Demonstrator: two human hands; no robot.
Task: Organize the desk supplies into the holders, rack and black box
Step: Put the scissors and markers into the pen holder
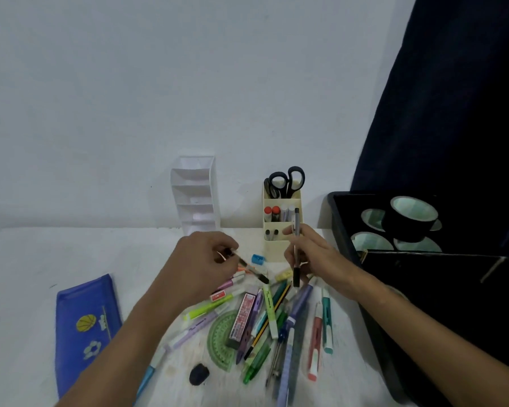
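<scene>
My left hand grips a thin dark pen that slants down to the right over the pile. My right hand holds a grey pen upright, its black cap at the bottom, just in front of the cream holder. That holder has scissors and several markers in it. A white tiered rack stands against the wall, left of the holder. The black box at the right contains rolls of tape. A pile of pens and markers lies on the desk below my hands.
A blue pencil case lies at the left. In the pile are a green protractor, a pink eraser box and a blue ruler; a dark eraser sits in front, a blue sharpener near the holder. A dark curtain hangs at right.
</scene>
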